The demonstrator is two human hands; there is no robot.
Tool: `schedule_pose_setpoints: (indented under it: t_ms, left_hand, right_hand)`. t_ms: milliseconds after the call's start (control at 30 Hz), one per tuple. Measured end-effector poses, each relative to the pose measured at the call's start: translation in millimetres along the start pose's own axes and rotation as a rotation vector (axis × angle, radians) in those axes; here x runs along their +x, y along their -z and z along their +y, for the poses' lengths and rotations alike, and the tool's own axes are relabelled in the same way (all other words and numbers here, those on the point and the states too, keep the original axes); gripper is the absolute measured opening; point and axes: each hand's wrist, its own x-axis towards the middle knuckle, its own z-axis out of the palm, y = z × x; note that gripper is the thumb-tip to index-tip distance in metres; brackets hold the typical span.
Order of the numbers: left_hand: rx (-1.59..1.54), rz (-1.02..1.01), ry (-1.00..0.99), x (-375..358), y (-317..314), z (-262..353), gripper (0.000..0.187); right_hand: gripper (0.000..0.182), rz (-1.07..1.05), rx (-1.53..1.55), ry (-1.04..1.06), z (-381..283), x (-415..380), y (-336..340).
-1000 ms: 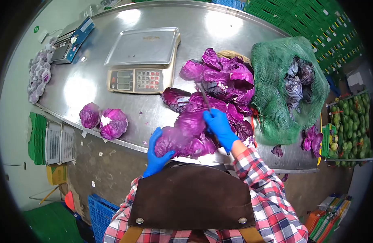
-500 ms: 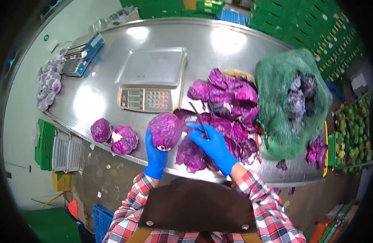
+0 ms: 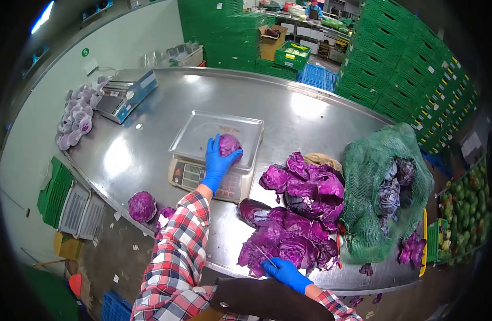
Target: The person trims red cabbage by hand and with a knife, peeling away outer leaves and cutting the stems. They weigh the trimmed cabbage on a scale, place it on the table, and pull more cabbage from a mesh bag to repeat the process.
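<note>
Your left hand (image 3: 218,163) grips a cabbage (image 3: 229,147) over the scale (image 3: 216,147); your right hand (image 3: 288,274) grips a knife (image 3: 266,256)

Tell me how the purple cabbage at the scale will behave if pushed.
The purple cabbage looks nearly round, so it would probably roll if pushed across the smooth metal tray. It looks tightly wrapped, suggesting it is firm and likely fairly heavy for its size.
</note>
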Motion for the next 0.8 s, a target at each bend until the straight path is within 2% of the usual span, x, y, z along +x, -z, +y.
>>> schedule_pose_setpoints:
  t_ms: [100, 200, 233, 367, 400, 500, 567, 633, 733, 800]
  left_hand:
    - [0.036, 0.055, -0.116, -38.3, 23.0, 2.1, 0.094]
    - [0.058, 0.032, -0.150, -116.1, 55.6, -13.6, 0.082]
    - [0.103, 0.006, -0.154, -144.3, 67.7, -15.8, 0.079]
    - [0.580, -0.240, -0.187, -222.0, 109.4, -47.5, 0.065]
    - [0.674, -0.302, -0.213, -227.2, 118.9, -50.4, 0.063]
    - [0.843, -0.244, -0.175, -228.7, 139.4, -59.3, 0.059]
    - [0.961, -0.218, -0.216, -230.1, 146.7, -75.7, 0.057]
    - [0.953, -0.221, -0.270, -227.9, 151.7, -94.8, 0.056]
    - [0.911, -0.256, -0.312, -217.7, 179.8, -118.6, 0.054]
    - [0.900, -0.277, -0.362, -209.6, 196.5, -137.1, 0.053]
  right_hand:
    - [0.041, -0.093, -0.097, 0.024, 1.4, 8.2, -10.6]
    - [0.041, -0.222, -0.380, 0.164, 7.0, 24.0, -21.7]
    - [0.040, -0.225, -0.382, 0.167, 8.5, 28.8, -23.8]
    - [0.038, -0.172, -0.434, 0.240, 10.6, 42.2, -25.6]
    - [0.037, -0.142, -0.456, 0.277, 7.2, 45.6, -23.9]
    - [0.031, -0.079, -0.186, 0.182, 8.9, 55.0, -13.9]
    - [0.028, 0.058, -0.240, 0.239, 70.5, 87.7, 5.1]
    - [0.028, 0.156, -0.332, 0.254, 114.5, 101.7, 43.0]
    - [0.028, 0.306, -0.118, -0.158, 43.0, 50.1, 69.1]
    - [0.029, 0.318, -0.209, -0.095, 50.5, 34.7, 72.4]
